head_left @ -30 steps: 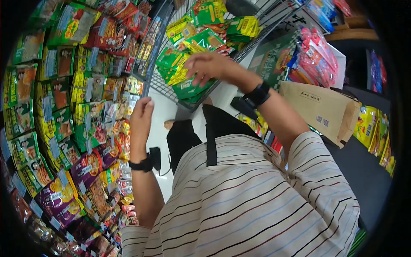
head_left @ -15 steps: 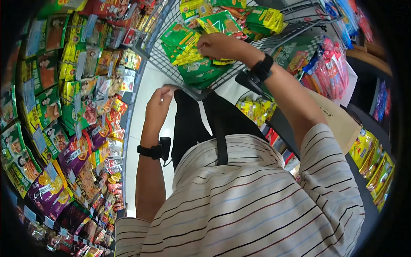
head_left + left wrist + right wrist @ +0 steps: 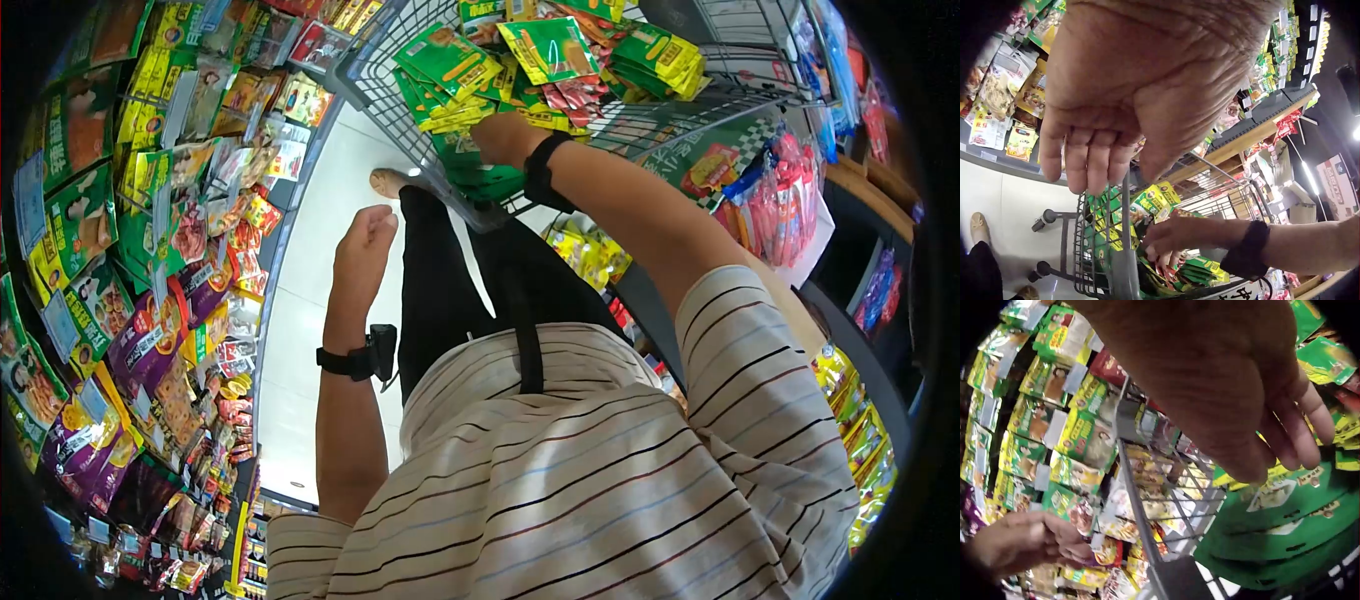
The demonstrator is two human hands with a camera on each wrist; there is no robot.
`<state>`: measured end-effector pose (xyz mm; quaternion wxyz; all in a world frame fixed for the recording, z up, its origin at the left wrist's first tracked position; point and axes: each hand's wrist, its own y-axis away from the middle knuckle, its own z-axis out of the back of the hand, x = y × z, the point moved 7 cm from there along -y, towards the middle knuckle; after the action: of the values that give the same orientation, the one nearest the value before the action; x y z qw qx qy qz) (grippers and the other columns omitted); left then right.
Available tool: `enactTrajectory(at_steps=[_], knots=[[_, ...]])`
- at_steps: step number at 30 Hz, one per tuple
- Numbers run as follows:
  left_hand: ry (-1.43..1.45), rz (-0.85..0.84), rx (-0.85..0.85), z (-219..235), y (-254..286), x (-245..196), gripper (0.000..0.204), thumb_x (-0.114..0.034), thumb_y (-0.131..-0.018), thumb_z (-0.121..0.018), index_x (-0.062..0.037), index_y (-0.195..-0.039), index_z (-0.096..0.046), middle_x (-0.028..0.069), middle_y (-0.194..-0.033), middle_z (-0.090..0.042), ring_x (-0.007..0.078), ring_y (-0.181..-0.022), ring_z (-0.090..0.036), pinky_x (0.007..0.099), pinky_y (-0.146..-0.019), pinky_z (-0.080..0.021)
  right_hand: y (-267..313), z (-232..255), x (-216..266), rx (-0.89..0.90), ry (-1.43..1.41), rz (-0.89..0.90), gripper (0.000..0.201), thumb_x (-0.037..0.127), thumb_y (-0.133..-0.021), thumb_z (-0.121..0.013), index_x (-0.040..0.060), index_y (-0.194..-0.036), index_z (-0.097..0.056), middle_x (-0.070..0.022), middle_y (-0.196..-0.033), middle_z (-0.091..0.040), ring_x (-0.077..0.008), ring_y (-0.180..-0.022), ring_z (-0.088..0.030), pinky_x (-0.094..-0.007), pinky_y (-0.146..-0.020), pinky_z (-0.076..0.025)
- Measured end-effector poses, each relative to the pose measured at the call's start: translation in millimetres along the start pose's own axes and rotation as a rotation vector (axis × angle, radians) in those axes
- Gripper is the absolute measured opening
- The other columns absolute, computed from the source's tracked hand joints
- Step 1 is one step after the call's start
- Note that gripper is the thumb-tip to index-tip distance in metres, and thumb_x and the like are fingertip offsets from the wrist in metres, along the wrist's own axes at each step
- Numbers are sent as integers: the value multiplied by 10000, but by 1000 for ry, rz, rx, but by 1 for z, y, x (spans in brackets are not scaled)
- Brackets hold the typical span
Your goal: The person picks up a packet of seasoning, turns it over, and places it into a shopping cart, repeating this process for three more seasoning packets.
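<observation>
In the head view my right hand [image 3: 505, 138] reaches over the near end of a wire shopping cart [image 3: 362, 92]. Green and yellow food packets [image 3: 447, 62] lie heaped inside the cart. From the right wrist, the fingers [image 3: 1300, 434] hang loosely down at the yellow edges of large green packets [image 3: 1285, 525] stacked in the basket. My left hand [image 3: 364, 250] is held in the air over the floor, left of my legs, holding nothing. Its fingers [image 3: 1099, 153] are relaxed in the left wrist view, with the cart beyond them.
Shelves of hanging food packets [image 3: 185, 240] line the left side. Pale floor [image 3: 310, 340] runs between shelf and legs. Right of the cart are pink wrapped goods [image 3: 785, 205] and yellow packets [image 3: 865, 440] by a dark ledge.
The cart appears further up and right in the head view as the view shifts. My right hand has lowered onto the packets near the cart's close end; the left hand stays raised and empty.
</observation>
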<state>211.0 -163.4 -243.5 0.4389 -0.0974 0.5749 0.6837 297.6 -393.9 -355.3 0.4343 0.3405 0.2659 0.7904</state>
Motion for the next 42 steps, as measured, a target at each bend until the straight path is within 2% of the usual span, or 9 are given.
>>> enactTrajectory(at_steps=[4,9,12,22,29,35,38,40,42], knots=[[-5,20,0,1,4,11,385,-300,-994,-569,-7,-1240,-612,168,-1171,-682,248,-1092,-649,335,-965,-482,-12,-18,12,-54,35,15,270,233,-778,-710,59,-984,-697,-143,-980,-726,-330,-952,-704,-434,-776,-559],[-5,39,26,1,7,14,380,-296,-995,-568,-7,-1236,-613,171,-1171,-681,251,-1093,-648,339,-967,-481,-24,-34,23,-145,205,-3,198,183,-883,-602,52,-937,-740,-138,-964,-740,-327,-905,-724,-463,-664,-580],[-25,53,26,1,6,19,376,-294,-994,-570,-6,-1232,-615,171,-1169,-682,251,-1090,-649,337,-965,-481,-30,-39,23,-275,163,-16,194,192,-891,-596,63,-917,-738,-118,-925,-744,-307,-899,-727,-448,-673,-577],[-41,72,22,4,9,26,377,-303,-990,-575,-13,-1227,-618,158,-1154,-688,250,-1073,-650,337,-951,-481,-30,-45,22,-166,185,-9,185,165,-885,-588,111,-927,-760,-104,-943,-749,-283,-912,-730,-407,-736,-579],[-30,77,5,11,9,30,378,-311,-988,-578,-20,-1226,-618,158,-1149,-688,254,-1063,-651,342,-946,-482,-45,-57,6,-291,176,-60,177,170,-874,-604,106,-935,-757,-99,-941,-751,-268,-861,-740,-401,-669,-590],[-34,89,-11,14,9,45,375,-315,-987,-577,-24,-1221,-620,162,-1134,-690,264,-1053,-655,345,-936,-487,-60,-65,-15,-127,164,-137,186,191,-895,-582,112,-917,-749,-100,-960,-750,-290,-865,-736,-515,-656,-589],[-52,73,-9,16,8,49,376,-315,-988,-573,-27,-1226,-618,161,-1133,-690,267,-1052,-654,346,-934,-487,-59,-40,-26,-192,115,-111,202,189,-915,-555,97,-962,-729,-113,-984,-745,-297,-877,-734,-512,-662,-588],[-38,84,-2,15,9,50,380,-320,-989,-570,-28,-1227,-618,159,-1139,-689,266,-1056,-651,347,-938,-484,-46,-9,-34,-189,155,-215,210,177,-929,-532,91,-1027,-697,-116,-986,-741,-282,-883,-734,-437,-679,-586],[-30,85,-6,16,6,50,385,-326,-989,-567,-29,-1229,-618,157,-1145,-687,263,-1060,-649,347,-941,-482,-47,7,-44,-230,211,-165,206,172,-928,-531,88,-1061,-663,-117,-958,-738,-271,-874,-734,-398,-684,-579]])
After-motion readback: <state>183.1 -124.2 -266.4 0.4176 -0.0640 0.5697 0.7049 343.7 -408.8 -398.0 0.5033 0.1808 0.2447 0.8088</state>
